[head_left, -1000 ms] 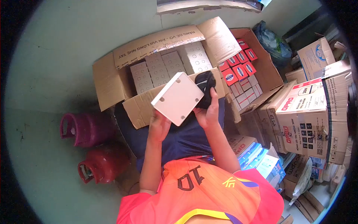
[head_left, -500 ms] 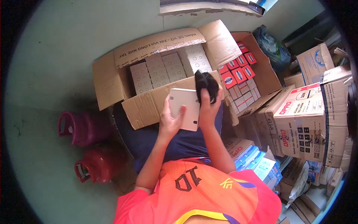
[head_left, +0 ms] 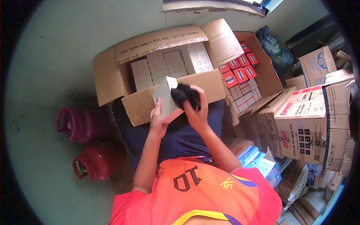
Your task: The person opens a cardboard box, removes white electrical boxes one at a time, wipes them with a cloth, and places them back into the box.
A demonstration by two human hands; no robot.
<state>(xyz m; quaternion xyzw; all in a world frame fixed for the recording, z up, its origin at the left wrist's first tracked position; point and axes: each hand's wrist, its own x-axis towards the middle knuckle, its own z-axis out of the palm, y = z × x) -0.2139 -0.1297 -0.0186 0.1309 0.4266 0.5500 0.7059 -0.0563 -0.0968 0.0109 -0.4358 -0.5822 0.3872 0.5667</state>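
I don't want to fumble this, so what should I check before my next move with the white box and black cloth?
1. White box held by the left hand: ok.
2. Black cloth held by the right hand: ok.
3. One hand free: not ok, both are occupied.
4. Near carton open at the top: ok, flaps folded out.
5. Every face of the white box clean: cannot tell, some are hidden.
6. Red cylinder apart from the near carton: ok.
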